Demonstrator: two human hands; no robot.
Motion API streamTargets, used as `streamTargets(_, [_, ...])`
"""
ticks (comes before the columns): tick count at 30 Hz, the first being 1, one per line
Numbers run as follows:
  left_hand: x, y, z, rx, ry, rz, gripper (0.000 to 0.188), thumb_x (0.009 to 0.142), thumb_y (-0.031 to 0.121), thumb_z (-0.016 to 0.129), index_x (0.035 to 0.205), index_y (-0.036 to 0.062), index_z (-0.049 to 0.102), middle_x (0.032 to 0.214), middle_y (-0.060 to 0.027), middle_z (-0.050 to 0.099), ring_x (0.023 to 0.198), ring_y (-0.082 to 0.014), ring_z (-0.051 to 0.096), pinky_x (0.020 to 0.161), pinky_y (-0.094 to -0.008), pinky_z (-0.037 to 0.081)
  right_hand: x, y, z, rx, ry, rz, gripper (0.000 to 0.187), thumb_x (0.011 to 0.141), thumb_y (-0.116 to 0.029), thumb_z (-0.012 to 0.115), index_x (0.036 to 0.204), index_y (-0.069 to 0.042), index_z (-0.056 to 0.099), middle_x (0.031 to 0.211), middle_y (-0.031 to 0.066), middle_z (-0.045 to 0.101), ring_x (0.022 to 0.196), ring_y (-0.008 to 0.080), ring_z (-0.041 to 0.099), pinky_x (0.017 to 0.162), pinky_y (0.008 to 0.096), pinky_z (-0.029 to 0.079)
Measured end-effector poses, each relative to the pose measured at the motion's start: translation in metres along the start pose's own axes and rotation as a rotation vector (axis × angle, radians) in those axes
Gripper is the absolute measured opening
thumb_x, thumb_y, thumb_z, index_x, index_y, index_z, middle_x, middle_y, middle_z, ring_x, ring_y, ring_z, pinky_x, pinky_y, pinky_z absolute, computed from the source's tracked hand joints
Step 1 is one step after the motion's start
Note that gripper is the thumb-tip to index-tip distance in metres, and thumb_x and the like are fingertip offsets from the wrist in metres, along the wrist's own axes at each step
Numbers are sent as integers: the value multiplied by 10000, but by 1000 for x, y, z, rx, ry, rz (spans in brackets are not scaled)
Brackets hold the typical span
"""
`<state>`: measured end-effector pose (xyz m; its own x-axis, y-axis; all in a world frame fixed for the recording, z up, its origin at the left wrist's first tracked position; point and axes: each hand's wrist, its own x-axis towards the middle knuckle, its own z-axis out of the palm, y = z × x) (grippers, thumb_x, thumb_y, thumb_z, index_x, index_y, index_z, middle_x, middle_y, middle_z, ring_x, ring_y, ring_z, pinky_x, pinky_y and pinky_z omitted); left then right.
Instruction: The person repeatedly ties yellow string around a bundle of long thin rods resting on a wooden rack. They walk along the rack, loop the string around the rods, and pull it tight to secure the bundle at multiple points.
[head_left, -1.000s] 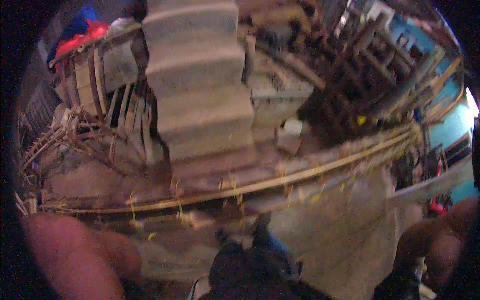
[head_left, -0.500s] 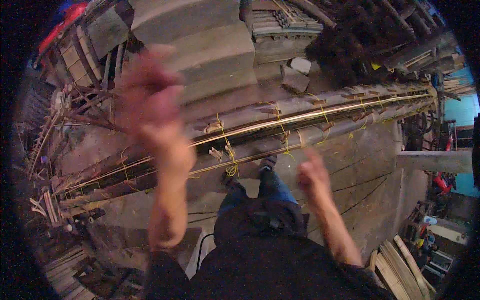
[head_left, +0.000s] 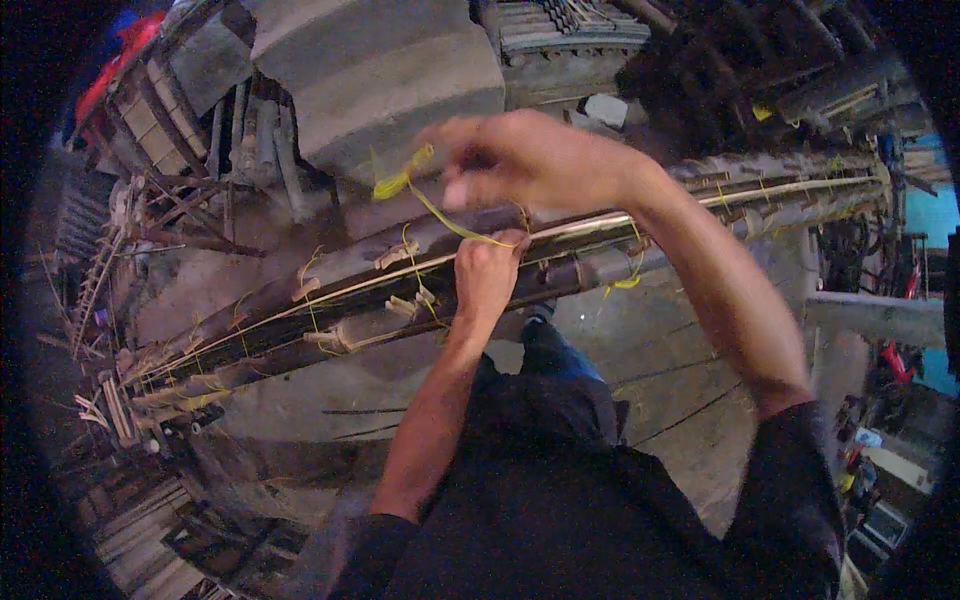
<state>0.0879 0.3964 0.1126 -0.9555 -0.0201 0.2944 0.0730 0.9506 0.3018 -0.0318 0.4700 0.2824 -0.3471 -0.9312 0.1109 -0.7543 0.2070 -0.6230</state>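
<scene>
My left hand point(head_left: 487, 275) is closed at the long pole frame point(head_left: 370, 330), its fingertips pinching a flat yellow strap point(head_left: 450, 222) by the far pole. From there the strap runs up and left to a loose yellow bundle point(head_left: 403, 173) in mid-air. Reaching across from the right, my right hand point(head_left: 540, 160) is slightly blurred, with thumb and fingers apart. The bundle lies just beyond its fingertips; whether they touch is hard to see. A thin pale strip point(head_left: 590, 224) lies lengthwise between the two poles, which carry yellow ties and short wooden pegs point(head_left: 398, 255).
Beyond the frame rises a grey stepped concrete block point(head_left: 380, 80). A white block point(head_left: 605, 110) lies on the floor to its right. Dark timber racks point(head_left: 190, 190) stand at the left. Stacked boards point(head_left: 150, 530) lie low at the left, and a pale beam point(head_left: 870, 312) juts in at the right.
My left hand has come down from its raised place at the left onto the frame. My right hand has swung up and left across the poles. The yellow bundle now hangs in the air.
</scene>
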Motion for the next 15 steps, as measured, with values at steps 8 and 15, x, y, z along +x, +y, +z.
streamTargets(8, [3, -5, -6, -215, 13, 18, 112, 806, 203, 607, 799, 96, 640, 726, -73, 646, 690, -247, 621, 614, -365, 453, -53, 17, 64, 718, 548, 37, 232, 891, -169, 515, 1093, -57, 499, 921, 82, 573, 749, 232, 572, 708, 331, 481])
streamTargets(15, [49, 17, -42, -968, -129, -225, 320, 913, 284, 487, 758, 34, 614, 673, -100, 590, 660, -209, 587, 606, -332, 428, -127, 18, 209, 141, -251, 253, 232, 808, -211, 524, 1030, -143, 535, 653, 109, 611, 620, 320, 623, 535, 454, 482])
